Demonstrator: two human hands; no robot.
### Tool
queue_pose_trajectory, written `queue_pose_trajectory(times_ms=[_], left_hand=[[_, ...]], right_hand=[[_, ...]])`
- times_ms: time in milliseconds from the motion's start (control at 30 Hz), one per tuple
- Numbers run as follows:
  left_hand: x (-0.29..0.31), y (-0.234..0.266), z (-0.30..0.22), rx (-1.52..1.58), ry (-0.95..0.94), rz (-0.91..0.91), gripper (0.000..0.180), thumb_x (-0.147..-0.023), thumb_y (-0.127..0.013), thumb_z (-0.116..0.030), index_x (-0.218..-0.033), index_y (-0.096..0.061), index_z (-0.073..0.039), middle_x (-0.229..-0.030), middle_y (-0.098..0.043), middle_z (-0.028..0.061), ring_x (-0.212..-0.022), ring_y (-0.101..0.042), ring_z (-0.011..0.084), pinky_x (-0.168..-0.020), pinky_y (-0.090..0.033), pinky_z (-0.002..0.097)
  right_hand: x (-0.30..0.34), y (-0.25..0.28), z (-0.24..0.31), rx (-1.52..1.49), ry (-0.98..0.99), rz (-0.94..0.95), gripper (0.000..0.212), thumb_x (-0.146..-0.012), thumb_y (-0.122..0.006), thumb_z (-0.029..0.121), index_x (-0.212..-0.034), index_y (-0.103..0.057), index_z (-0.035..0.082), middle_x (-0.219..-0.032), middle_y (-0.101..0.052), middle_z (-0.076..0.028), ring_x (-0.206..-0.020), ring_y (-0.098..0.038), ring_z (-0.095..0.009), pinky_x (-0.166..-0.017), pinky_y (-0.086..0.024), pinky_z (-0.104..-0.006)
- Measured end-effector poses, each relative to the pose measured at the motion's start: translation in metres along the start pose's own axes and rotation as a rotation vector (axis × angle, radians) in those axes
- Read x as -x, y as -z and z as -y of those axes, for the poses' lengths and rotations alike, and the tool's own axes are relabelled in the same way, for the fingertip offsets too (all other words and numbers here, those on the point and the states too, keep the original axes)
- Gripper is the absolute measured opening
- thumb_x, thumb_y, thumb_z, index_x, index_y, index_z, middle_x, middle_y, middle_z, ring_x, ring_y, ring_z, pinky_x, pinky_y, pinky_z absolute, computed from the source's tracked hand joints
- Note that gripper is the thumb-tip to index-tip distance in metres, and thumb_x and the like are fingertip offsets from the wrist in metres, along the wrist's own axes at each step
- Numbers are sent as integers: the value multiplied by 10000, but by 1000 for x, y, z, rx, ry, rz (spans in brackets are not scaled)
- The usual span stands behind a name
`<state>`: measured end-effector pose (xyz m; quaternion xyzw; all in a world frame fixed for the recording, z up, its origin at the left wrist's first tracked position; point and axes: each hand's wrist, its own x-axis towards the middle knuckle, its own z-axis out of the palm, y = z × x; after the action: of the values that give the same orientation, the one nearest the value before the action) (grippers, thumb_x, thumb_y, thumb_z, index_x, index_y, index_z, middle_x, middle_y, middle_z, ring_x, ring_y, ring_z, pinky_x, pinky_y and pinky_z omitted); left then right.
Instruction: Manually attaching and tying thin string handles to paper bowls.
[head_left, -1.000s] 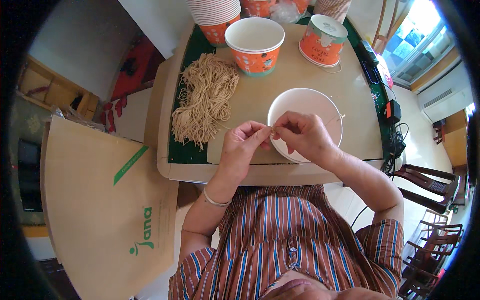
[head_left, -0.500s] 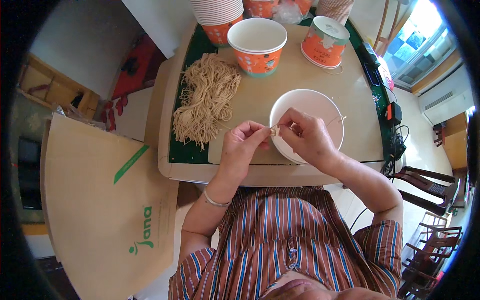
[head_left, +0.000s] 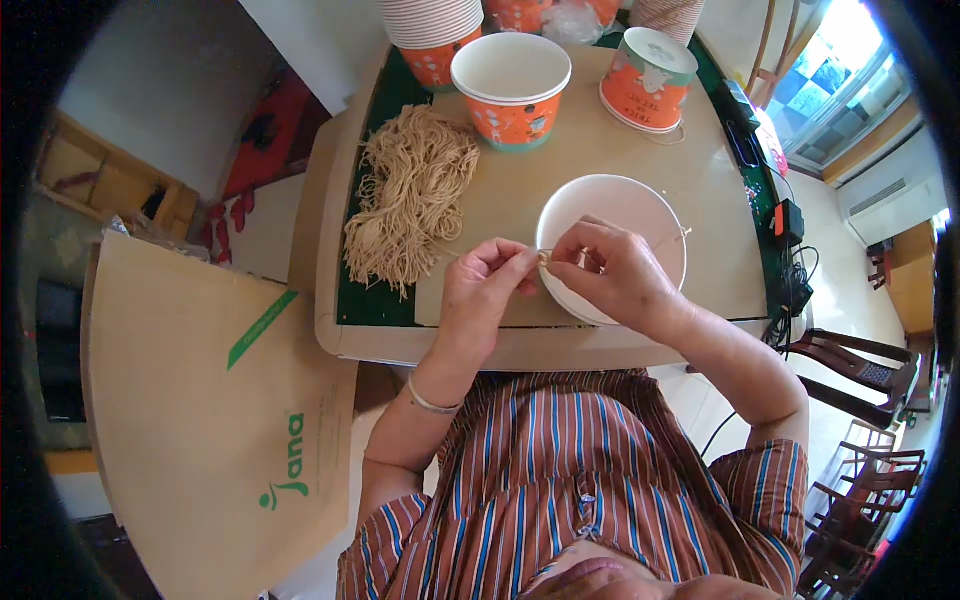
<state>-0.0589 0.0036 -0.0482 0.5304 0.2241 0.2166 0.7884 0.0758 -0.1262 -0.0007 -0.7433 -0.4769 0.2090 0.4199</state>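
Note:
Over the near-left rim of a white-lined paper bucket (head_left: 648, 215), my two hands meet with fingertips close together. My left hand (head_left: 478, 296) pinches a thin beige cord between thumb and forefinger. The thumb and fingers of my right hand (head_left: 630, 283) are closed on the same cord, at a small loop or knot (head_left: 545, 257). More of the cord crosses the inside of the bucket, and a short end (head_left: 685, 232) shows at its right rim. Left of the bucket lies a loose heap of beige cords (head_left: 415, 195), close to my left hand.
Orange paper buckets (head_left: 512, 118) stand behind, one upside down (head_left: 648, 85) at the far right. A tall stack of buckets (head_left: 432, 30) is at the back left. Black cables and adapters (head_left: 789, 224) line the table's right edge. A large cardboard box (head_left: 200, 400) is at the left.
My right hand's fingertips have come slightly down and nearer to my left fingertips at the cord. The left hand has hardly moved. The view has shifted a little.

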Motion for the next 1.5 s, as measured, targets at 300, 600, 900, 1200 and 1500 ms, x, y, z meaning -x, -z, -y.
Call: queue_pose_trajectory(times_ms=[300,600,900,1200,1500], left_hand=[[3,-3,-1,-41,-21,3,115,-925,-685,-117,-954,-685,-6,-840,-670,13,-738,-599,68,-694,-497,215],[4,-2,-6,-85,5,3,139,-929,-686,-135,-977,-684,-5,-835,-665,4,-732,-598,63,-696,-495,205],[0,4,2,71,33,62,132,-931,-672,-128,-978,-679,-5,-857,-671,18,-717,-603,85,-697,-496,225],[0,1,5,27,26,24,137,-930,-680,-129,-980,-679,-1,-840,-667,12,-728,-604,79,-694,-496,217],[3,-2,3,-100,-51,13,107,-933,-680,-109,-970,-674,-9,-842,-667,3,-728,-607,57,-687,-505,200]], right_hand=[[-3,-2,2,-146,-185,60,97,-896,-680,94,-943,-654,13,-763,-628,-5,-631,-557,-44,-507,-436,-231],[-4,-3,-4,-131,-116,-39,143,-871,-692,141,-917,-702,5,-820,-662,-110,-686,-628,-197,-650,-512,-342],[0,0,1,-30,-26,11,123,-867,-692,89,-959,-704,9,-895,-621,-78,-740,-600,-166,-675,-488,-292],[-3,-2,-6,-106,-65,41,108,-850,-697,64,-927,-685,-10,-876,-616,-65,-746,-587,-126,-693,-481,-272],[-5,-5,-11,-163,-37,45,80,-861,-674,38,-926,-681,-9,-875,-588,-38,-718,-533,-94,-655,-447,-259]])
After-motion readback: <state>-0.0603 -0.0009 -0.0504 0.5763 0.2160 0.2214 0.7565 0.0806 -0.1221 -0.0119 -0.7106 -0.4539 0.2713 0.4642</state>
